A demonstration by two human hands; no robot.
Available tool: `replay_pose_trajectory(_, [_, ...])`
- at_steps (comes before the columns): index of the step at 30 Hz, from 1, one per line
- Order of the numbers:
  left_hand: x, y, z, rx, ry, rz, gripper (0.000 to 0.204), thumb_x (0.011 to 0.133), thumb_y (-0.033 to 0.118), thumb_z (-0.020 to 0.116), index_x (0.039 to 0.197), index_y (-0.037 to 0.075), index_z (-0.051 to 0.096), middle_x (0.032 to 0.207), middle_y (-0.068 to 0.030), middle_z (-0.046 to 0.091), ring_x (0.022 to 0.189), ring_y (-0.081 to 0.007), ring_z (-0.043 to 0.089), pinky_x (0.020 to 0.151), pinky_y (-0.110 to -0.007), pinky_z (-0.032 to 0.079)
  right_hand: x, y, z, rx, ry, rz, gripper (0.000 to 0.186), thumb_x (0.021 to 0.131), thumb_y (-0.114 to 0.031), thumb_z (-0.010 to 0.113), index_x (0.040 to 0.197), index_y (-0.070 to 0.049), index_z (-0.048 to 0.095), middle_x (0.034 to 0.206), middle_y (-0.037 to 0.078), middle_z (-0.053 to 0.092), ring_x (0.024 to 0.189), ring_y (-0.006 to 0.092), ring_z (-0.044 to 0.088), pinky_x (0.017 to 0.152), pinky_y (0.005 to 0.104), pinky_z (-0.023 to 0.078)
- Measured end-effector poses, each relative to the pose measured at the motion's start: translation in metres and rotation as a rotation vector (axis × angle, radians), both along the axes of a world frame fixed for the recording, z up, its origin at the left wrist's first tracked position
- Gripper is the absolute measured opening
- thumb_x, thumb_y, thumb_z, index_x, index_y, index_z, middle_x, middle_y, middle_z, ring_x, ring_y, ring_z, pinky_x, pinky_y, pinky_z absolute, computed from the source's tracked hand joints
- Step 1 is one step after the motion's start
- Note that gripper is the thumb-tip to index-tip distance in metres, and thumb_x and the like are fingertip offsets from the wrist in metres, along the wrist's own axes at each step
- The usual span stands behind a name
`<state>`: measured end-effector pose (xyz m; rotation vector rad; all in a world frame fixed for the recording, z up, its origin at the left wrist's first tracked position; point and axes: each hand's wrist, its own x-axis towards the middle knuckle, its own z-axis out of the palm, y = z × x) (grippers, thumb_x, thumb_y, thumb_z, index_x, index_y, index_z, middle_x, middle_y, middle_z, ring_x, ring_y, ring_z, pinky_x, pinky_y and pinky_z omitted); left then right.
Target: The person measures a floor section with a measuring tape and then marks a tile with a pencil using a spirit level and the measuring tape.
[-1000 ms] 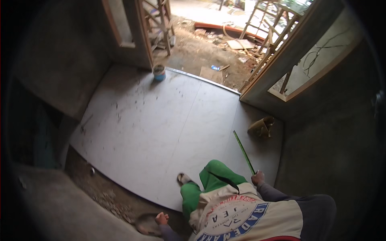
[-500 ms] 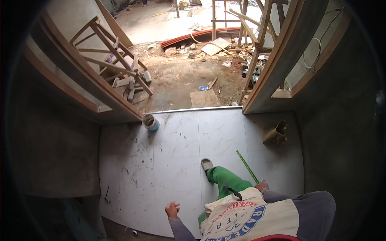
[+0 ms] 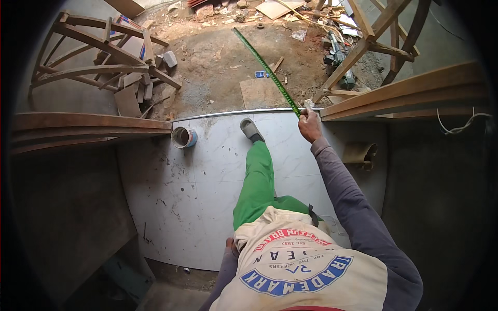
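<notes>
The right hand (image 3: 310, 126) is clenched round the near end of a green marked strip (image 3: 270, 73), which points out past the sill (image 3: 233, 112) over the dirt (image 3: 207, 70); the left hand (image 3: 232, 244) is half hidden beside the shirt (image 3: 321, 267), its grip I cannot tell; 1 sandal (image 3: 251, 128) is just short of the sill; I'd call this step carrying the strip outdoors; the next move calls for sure footing over that edge.
</notes>
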<state>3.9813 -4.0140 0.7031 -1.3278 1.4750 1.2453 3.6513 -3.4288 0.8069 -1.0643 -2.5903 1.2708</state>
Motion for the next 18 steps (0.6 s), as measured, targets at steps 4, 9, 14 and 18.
replay_pose_trajectory(4, [-0.178,0.009,-0.06,-0.05,0.011,0.125,0.028,0.1,0.016,0.06,0.119,-0.004,0.064,0.094,-0.0223,0.074,0.085,-0.0351,0.076,0.056,-0.039,0.055,-0.008,0.061,-0.062,0.23,-0.132,0.032,0.014,0.089,-0.009,0.057,0.096,0.0,0.065,0.09,0.026,0.069,0.088,0.0446,0.069,0.078,0.047,0.055])
replay_pose_trajectory(9, [-0.432,0.019,-0.063,0.068,0.312,0.116,0.034,0.102,0.026,0.062,0.12,-0.002,0.065,0.1,-0.0178,0.075,0.087,-0.0253,0.076,0.056,-0.031,0.05,0.106,0.076,-0.047,0.249,-0.851,-0.196,0.018,0.082,-0.009,0.066,0.097,-0.001,0.068,0.1,0.027,0.072,0.093,0.0435,0.071,0.083,0.0518,0.055])
replay_pose_trajectory(14, [-0.681,0.099,0.057,-0.016,0.515,-0.067,0.039,0.105,0.032,0.062,0.128,0.002,0.068,0.1,-0.0089,0.077,0.083,-0.0133,0.073,0.065,-0.024,0.05,0.115,0.052,-0.019,0.277,-1.368,0.178,0.026,0.093,-0.032,0.065,0.092,-0.007,0.074,0.104,0.017,0.076,0.101,0.0339,0.073,0.084,0.0444,0.058])
replay_pose_trajectory(18, [-0.918,0.164,0.117,0.008,0.714,-0.251,0.038,0.107,0.028,0.059,0.131,0.0,0.067,0.093,-0.0077,0.076,0.076,-0.0107,0.07,0.065,-0.023,0.05,-0.005,0.059,-0.081,0.137,-1.152,0.016,0.028,0.09,-0.033,0.064,0.086,-0.007,0.074,0.096,0.016,0.077,0.093,0.0333,0.073,0.079,0.0438,0.058])
